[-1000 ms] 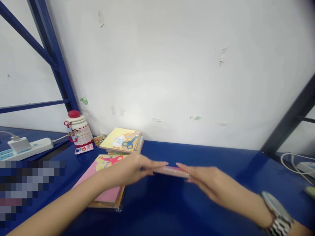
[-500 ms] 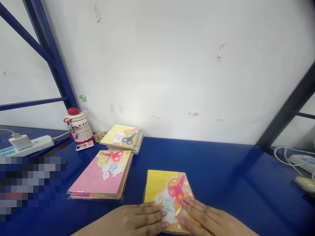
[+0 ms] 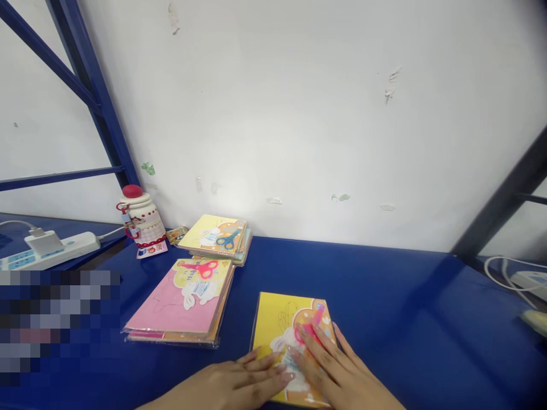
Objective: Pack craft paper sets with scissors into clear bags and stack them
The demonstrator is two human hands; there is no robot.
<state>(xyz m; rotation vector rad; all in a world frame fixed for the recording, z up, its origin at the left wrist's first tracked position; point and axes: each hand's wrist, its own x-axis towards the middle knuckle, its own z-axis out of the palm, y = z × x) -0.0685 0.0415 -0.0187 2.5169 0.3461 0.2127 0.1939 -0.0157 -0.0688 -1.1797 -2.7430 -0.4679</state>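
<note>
A plastic-wrapped yellow and orange paper-craft book point(image 3: 270, 319) lies flat near the front of the blue table. Its face carries a white rabbit and pink scissors point(image 3: 318, 314). My left hand point(image 3: 233, 380) rests flat on its lower left part, fingers stretched over the cover. Laid across the right side is my right hand point(image 3: 337, 367), fingers spread and partly over the pink scissors. To the left sits a stack of wrapped books with a pink cover point(image 3: 183, 310) on top. Behind it lies another stack, its yellow book point(image 3: 205, 232) showing blue scissors.
A white and red bottle point(image 3: 143, 219) stands at the back left by small packets point(image 3: 151, 249). A white power strip point(image 3: 68, 250) lies at far left, and white cables point(image 3: 498, 273) at far right. Blue frame posts point(image 3: 100, 102) flank the white wall.
My right hand has slid up and left over the book, now partly covering the pink scissors. My left hand stays on the lower left of the cover. The view has shifted slightly.
</note>
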